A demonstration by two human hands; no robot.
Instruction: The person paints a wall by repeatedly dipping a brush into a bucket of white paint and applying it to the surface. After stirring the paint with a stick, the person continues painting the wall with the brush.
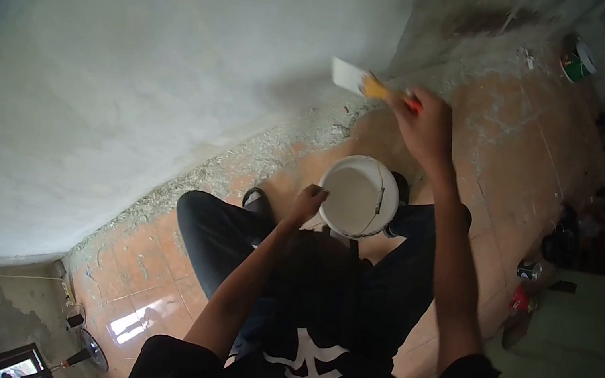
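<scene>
My right hand (428, 126) is raised in front of the wall, its fingers closed around the handle of a wide paintbrush (374, 87). The brush has a yellow body, a reddish handle end and pale bristles that point left toward the grey-white wall (179, 62). Lower down, a white bucket (391, 198) with a wire handle stands between my knees, with a pale liquid (351, 202) inside. The fingers of my left hand (308, 204) grip the left side of its rim.
Scraped debris (215, 178) lies along the wall's foot on the orange tiled floor (165, 258). A green-and-white tub (578, 61) stands at the far right corner. A small can (529, 269) and a red packet (520, 299) lie to the right; a fan (94, 351) is at lower left.
</scene>
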